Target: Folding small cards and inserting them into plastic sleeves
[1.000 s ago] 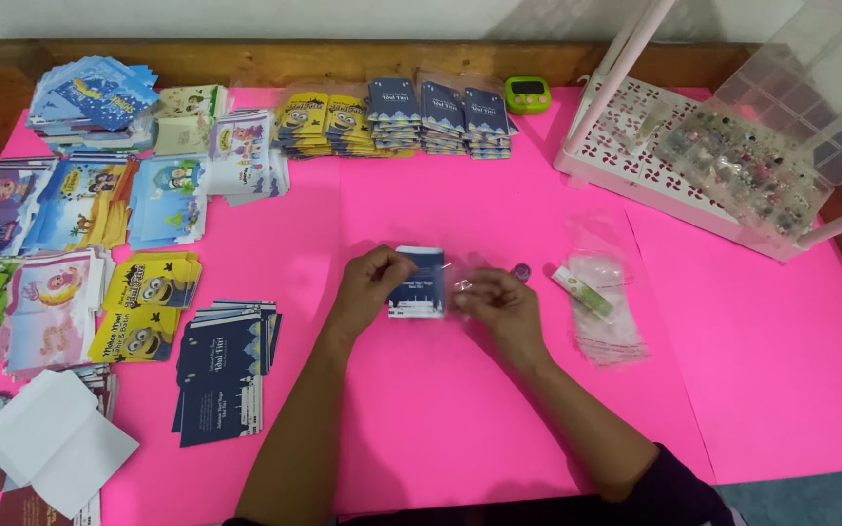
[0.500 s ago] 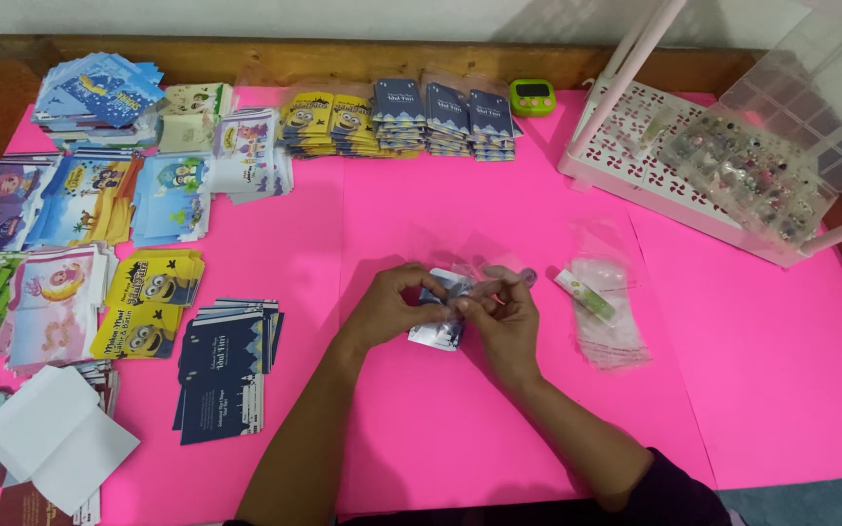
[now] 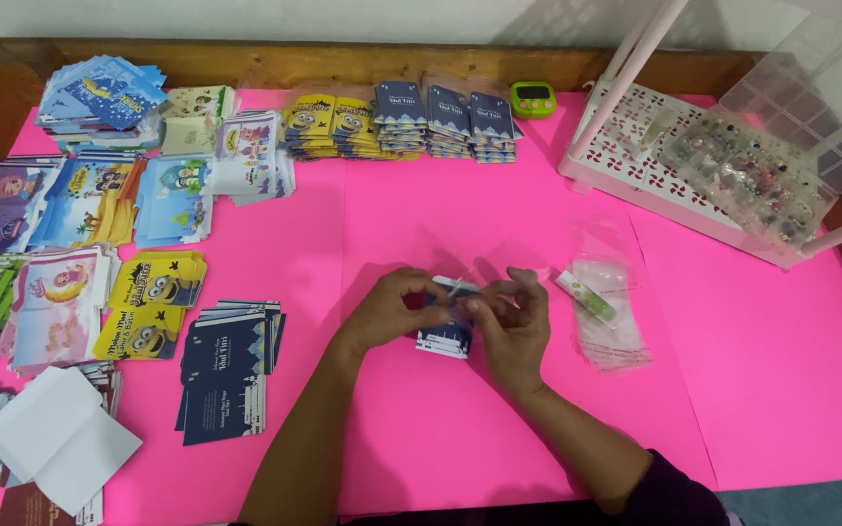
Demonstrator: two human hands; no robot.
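Note:
Over the middle of the pink table cover [image 3: 752,370], both hands meet on a small dark blue card packet [image 3: 445,336] in a clear plastic sleeve. My left hand [image 3: 389,310] pinches its left upper edge. My right hand [image 3: 511,319] grips the top right, fingers curled over the sleeve. The packet tilts down toward me, and its upper part is hidden by my fingers.
Clear sleeves with a green glue stick [image 3: 604,310] lie right of my hands. Dark blue cards [image 3: 228,365] are stacked at the left, with yellow cartoon cards [image 3: 153,302] beyond. Card piles [image 3: 401,119] line the far edge, next to a green timer [image 3: 533,97]. A white rack [image 3: 733,156] stands far right.
Both hands have stayed together on the packet. The card has turned from lying flat and facing up to tilted under my fingers, and the hands shifted slightly toward me.

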